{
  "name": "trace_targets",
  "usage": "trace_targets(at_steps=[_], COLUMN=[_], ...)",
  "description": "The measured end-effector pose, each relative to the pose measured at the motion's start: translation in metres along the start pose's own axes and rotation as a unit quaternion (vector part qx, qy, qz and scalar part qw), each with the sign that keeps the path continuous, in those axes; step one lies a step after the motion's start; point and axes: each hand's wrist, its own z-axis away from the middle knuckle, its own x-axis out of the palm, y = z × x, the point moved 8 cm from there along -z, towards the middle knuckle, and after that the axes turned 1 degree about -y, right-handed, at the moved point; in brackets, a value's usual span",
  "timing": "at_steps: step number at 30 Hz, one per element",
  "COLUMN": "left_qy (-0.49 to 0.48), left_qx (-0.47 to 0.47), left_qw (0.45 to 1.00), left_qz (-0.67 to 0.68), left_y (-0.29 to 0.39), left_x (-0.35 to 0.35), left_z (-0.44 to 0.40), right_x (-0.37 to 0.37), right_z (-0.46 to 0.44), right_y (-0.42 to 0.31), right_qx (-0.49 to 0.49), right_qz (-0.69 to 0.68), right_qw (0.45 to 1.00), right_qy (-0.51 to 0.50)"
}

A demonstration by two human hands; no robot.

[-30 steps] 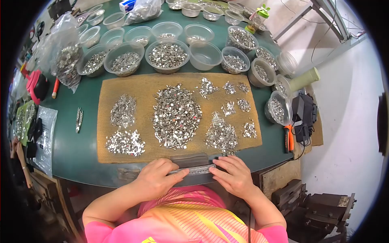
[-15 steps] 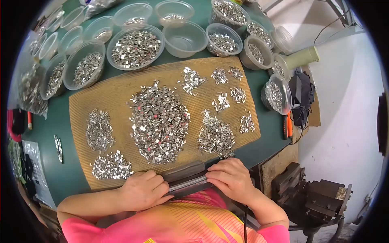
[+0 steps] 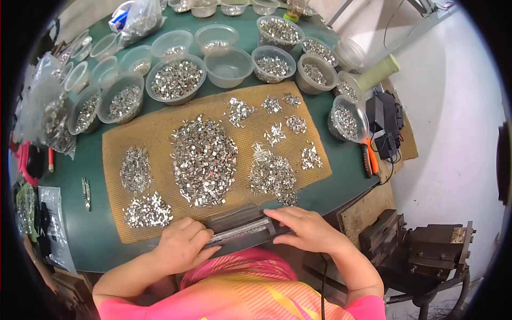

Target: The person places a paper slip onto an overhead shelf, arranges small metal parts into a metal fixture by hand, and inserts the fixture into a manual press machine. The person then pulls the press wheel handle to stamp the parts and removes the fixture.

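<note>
A dark bar-like fixture with a silvery grooved strip point(image 3: 240, 230) lies along the table's near edge. My left hand point(image 3: 186, 242) has its fingers curled at the strip's left end, thumb below it. At the right end, my right hand point(image 3: 298, 228) rests its fingertips by the strip, thumb and fingers apart. Just beyond them, a tan textured mat point(image 3: 160, 117) carries a large pile of small metal pieces point(image 3: 204, 160), a pile of slim pins point(image 3: 272, 173) and several smaller heaps. Whether my left fingers pinch anything small is hidden.
Clear plastic bowls point(image 3: 176, 80), many with metal pieces, line the mat's far side. Orange-handled pliers point(image 3: 369, 158) and black adapters point(image 3: 385, 120) lie right. Tweezers point(image 3: 86, 193) lie left. A dark metal machine point(image 3: 437, 248) stands lower right. Plastic bags sit at far left.
The camera view has shifted and tilted. My right hand's thumb and fingers have spread apart at the strip's right end. My left hand stays at the left end.
</note>
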Motion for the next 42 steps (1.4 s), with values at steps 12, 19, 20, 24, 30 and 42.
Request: trace_targets(at_steps=[12, 19, 20, 24, 30, 42], left_qy=[0.016, -0.041, -0.054, -0.088, -0.135, -0.085], left_qx=[0.046, 0.252, 0.286, 0.412, 0.493, 0.419], left_qw=[0.999, 0.966, 0.955, 0.897, 0.841, 0.877], left_qz=[-0.014, 0.043, 0.062, 0.130, 0.176, 0.220], left_y=[0.024, 0.110, 0.128, 0.210, 0.296, 0.289], left_x=[0.002, 0.048, 0.062, 0.114, 0.185, 0.189], left_z=[-0.053, -0.187, -0.204, -0.256, -0.283, -0.265], right_x=[-0.006, -0.012, -0.007, 0.028, 0.074, 0.038], right_z=[0.050, 0.200, 0.224, 0.312, 0.381, 0.353], right_y=[0.031, 0.057, 0.056, 0.051, 0.043, 0.036], right_qx=[-0.043, 0.166, 0.191, 0.289, 0.390, 0.376], right_qz=[-0.045, -0.135, -0.112, -0.098, -0.033, 0.091], right_qw=[0.987, 0.890, 0.867, 0.748, 0.606, 0.730], right_qy=[0.149, 0.402, 0.446, 0.589, 0.693, 0.563])
